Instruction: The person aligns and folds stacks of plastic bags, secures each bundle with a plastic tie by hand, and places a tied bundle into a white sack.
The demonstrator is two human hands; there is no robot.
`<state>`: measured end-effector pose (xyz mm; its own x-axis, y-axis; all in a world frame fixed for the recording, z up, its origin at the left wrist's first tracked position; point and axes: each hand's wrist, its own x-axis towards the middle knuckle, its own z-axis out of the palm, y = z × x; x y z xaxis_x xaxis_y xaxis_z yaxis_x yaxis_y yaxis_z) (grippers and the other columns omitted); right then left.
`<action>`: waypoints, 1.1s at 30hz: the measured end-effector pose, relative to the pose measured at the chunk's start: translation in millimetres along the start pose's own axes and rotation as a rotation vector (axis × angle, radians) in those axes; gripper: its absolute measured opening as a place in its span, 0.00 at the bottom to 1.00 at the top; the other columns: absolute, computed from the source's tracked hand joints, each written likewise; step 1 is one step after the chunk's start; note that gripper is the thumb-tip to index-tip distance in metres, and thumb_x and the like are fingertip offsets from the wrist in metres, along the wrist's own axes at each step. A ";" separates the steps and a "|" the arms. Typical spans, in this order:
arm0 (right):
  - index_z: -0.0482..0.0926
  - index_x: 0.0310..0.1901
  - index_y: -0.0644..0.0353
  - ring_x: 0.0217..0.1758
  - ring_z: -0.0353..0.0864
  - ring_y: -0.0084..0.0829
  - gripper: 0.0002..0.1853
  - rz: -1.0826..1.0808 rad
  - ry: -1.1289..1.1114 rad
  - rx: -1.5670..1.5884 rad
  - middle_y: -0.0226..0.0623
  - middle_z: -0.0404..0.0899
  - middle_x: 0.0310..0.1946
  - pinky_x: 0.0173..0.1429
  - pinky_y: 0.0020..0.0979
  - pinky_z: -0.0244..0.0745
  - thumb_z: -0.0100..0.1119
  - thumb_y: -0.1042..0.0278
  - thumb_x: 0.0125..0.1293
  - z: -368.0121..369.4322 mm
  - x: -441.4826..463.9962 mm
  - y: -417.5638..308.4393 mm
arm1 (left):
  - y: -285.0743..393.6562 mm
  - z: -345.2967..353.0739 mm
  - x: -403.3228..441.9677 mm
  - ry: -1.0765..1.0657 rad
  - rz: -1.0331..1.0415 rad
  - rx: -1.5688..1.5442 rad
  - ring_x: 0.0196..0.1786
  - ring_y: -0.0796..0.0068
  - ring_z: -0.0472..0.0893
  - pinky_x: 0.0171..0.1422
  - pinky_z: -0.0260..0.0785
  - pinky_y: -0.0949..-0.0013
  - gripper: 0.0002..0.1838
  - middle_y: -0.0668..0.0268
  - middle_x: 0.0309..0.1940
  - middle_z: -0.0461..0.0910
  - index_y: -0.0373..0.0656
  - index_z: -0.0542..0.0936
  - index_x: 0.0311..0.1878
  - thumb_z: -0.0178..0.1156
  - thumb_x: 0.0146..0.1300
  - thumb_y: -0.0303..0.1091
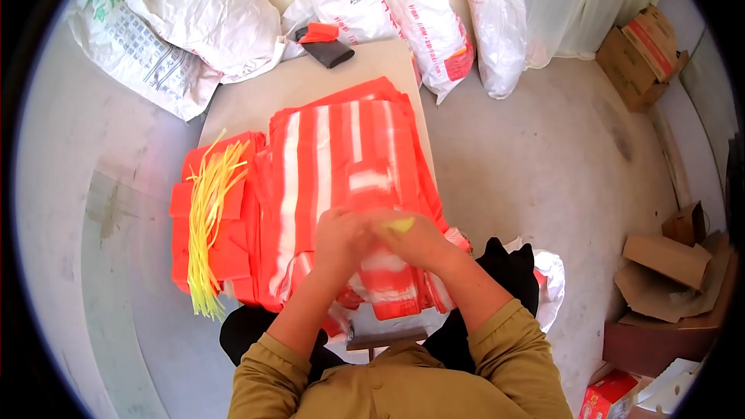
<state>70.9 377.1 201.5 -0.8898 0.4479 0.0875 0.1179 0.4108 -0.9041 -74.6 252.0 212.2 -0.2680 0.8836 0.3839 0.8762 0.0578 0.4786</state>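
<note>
My left hand (341,239) and my right hand (413,237) come together over a stack of red and white striped sheets (310,159), fabric or plastic. Both hands look closed, with the fingertips blurred and partly hidden. A short yellow strip (401,224) shows at my right hand. What my left fingers hold cannot be made out. Under and in front of my hands the striped material (392,295) is bunched and hangs over the near table edge. To the left, a bundle of thin yellow strips (206,225) lies across folded red material (233,244).
The pale table (240,105) carries the stack; a dark roll with a red piece (327,48) lies at its far end. Full white sacks (209,15) stand behind. Cardboard boxes (640,54) sit far right, and opened cartons (667,264) nearer right. A white bag (549,287) is beside my leg.
</note>
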 end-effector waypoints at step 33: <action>0.86 0.46 0.62 0.46 0.83 0.43 0.09 -0.246 0.269 -0.176 0.42 0.85 0.41 0.49 0.39 0.80 0.64 0.74 0.64 14.1 12.1 6.3 | -0.9 21.5 -22.7 0.005 -0.606 -0.628 0.39 0.86 0.77 0.45 0.70 0.78 0.05 0.73 0.36 0.82 0.35 0.83 0.47 0.63 0.76 0.28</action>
<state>54.7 373.9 191.0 -0.7562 0.5017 0.4201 0.0104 0.6511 -0.7589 -60.7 241.9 186.1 -0.6195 0.7814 -0.0753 0.1994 0.2494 0.9477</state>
